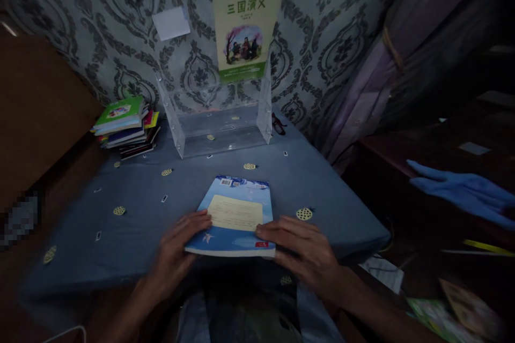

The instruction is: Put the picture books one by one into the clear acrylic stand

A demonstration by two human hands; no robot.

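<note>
A blue paperback book (237, 241) lies at the near edge of the table, with a cream text panel and a barcode on its upward-facing cover. My left hand (177, 244) grips its left edge, fingers on top and the thumb side lower down. On the right edge my right hand (303, 244) has hold of it the same way, fingertips resting on the cover. Beyond the book stands a clear plastic rack (172, 118). A pale yellow and green book (249, 16) is upright at the rack's back right, against the wallpaper.
Several books form a stack (125, 123) at the table's back left. Glasses (278, 124) lie beside the rack. A white card (171, 24) is on the wall. To the right are a purple curtain (358, 86), a blue glove (462, 187) and papers (384, 273) lower down.
</note>
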